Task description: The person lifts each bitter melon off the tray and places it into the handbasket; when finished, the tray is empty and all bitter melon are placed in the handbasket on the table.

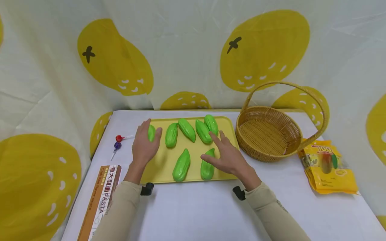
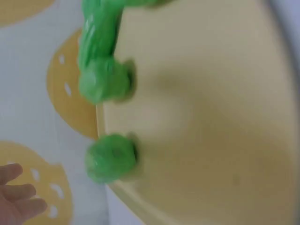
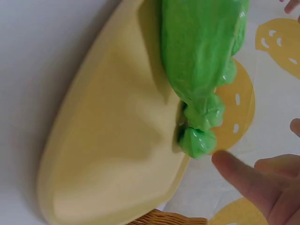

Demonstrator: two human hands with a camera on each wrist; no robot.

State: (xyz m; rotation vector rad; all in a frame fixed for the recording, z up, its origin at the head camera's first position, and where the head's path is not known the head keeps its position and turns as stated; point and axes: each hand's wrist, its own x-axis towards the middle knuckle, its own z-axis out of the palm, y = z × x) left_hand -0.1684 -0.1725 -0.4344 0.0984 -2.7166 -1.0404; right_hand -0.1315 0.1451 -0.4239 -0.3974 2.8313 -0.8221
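A yellow tray (image 1: 163, 167) holds several green, ridged vegetable-shaped pieces, among them a lower middle one (image 1: 182, 165) and a lower right one (image 1: 207, 167). My left hand (image 1: 145, 144), fingers extended, hovers over the tray's left edge and partly hides the leftmost green piece (image 1: 151, 133). Over the tray's right part is my right hand (image 1: 224, 155), its fingers spread, partly covering the lower right piece. Neither hand grips anything. In the left wrist view, fingertips (image 2: 18, 194) show at the lower left; in the right wrist view, spread fingers (image 3: 253, 183) appear at the lower right.
A wicker basket (image 1: 265, 134) with a tall handle stands right of the tray, beside a yellow snack bag (image 1: 328, 167). Red (image 1: 119, 138) and purple (image 1: 117, 145) lollipops lie to the left, above a pasta box (image 1: 99, 201). A fruit-patterned cloth (image 1: 187, 60) hangs behind.
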